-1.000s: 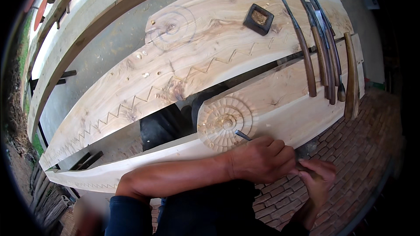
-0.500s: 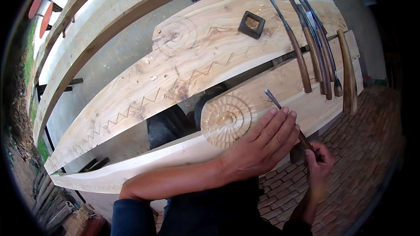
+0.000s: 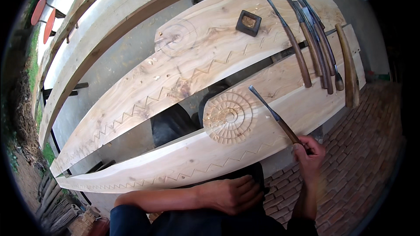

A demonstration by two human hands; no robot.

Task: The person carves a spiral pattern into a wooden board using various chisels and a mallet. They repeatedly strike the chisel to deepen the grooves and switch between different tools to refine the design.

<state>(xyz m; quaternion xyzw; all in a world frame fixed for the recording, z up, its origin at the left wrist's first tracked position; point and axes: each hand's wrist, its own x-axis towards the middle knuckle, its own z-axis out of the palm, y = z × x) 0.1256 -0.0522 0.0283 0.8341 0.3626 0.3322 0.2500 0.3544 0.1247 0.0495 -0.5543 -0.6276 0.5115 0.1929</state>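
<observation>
My right hand (image 3: 309, 154) is closed round the wooden handle of a carving gouge (image 3: 276, 116). The gouge slants up and left over the near board (image 3: 280, 91), its steel tip beside a carved round rosette (image 3: 229, 117). Whether the tip touches the wood I cannot tell. Close to my body, by the near edge of that board, my left hand (image 3: 234, 194) rests with fingers curled in and nothing visible in them; the fingertips are hidden. A carved zigzag line runs along the near board below the rosette.
Several gouges (image 3: 314, 43) and a wooden mallet or club (image 3: 346, 67) lie across the boards at the right. A dark square box (image 3: 248, 22) with shavings sits on the far board (image 3: 210, 39). A gap separates the boards. Curved beams (image 3: 103, 37) stand beyond; brick paving (image 3: 350, 148) lies at right.
My left hand has drawn back from over the gouge and near board to my body. The gouge has swung up and left in my right hand, its shaft now uncovered.
</observation>
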